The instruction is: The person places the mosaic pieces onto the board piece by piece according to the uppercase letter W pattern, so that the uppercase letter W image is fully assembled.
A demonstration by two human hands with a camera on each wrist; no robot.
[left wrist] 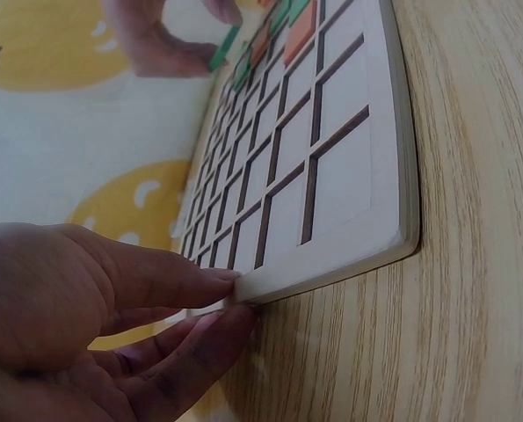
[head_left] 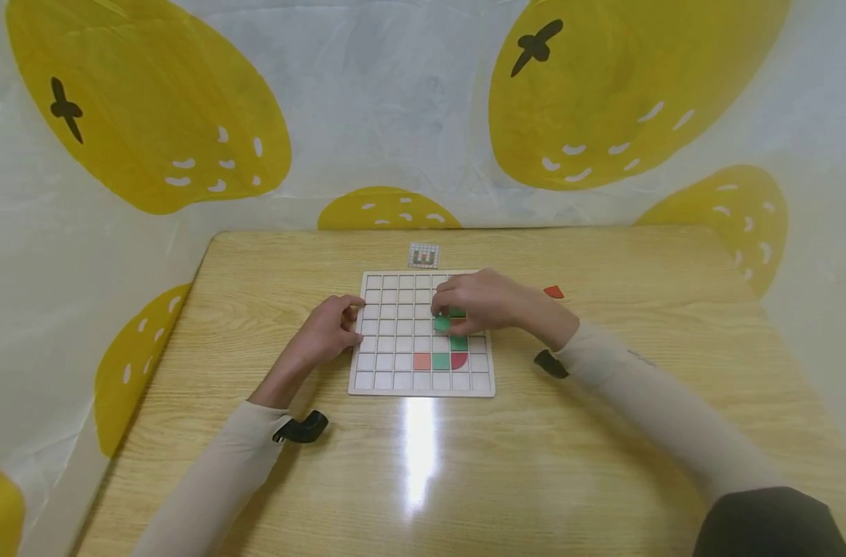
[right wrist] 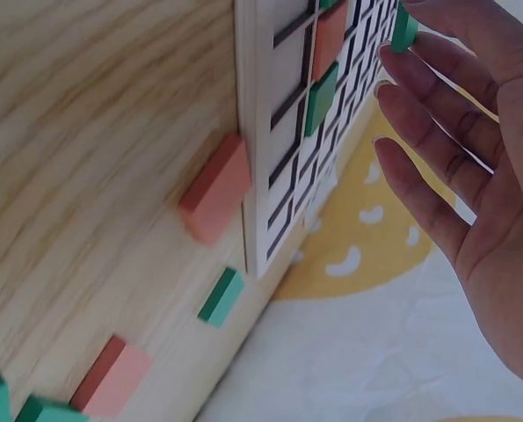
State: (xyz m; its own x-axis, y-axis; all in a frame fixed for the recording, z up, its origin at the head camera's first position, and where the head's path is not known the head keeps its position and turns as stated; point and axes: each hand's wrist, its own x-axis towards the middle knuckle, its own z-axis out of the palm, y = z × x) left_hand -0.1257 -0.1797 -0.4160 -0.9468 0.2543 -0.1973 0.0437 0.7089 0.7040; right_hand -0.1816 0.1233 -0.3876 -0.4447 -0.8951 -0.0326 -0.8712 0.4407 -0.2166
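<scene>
A white grid board [head_left: 388,344] lies on the table. My left hand [head_left: 328,329] holds its left edge, with thumb and fingertips right at the rim in the left wrist view. Over the right half of the board, my right hand [head_left: 480,300] pinches a small green tile [right wrist: 404,31] between thumb and fingers, raised above the grid. On the board sit an orange square tile [head_left: 422,361], a green square tile [head_left: 440,361] and a red tile with a rounded corner [head_left: 459,360] in one row, with another green tile [head_left: 458,343] above. The right hand partly hides more tiles.
A small pattern card [head_left: 423,255] lies behind the board. Right of the board is a loose red tile [head_left: 553,292]. The right wrist view shows several loose tiles there, including an orange tile [right wrist: 215,189] and a green tile [right wrist: 221,297]. A lemon-patterned sheet [head_left: 388,100] hangs behind the table.
</scene>
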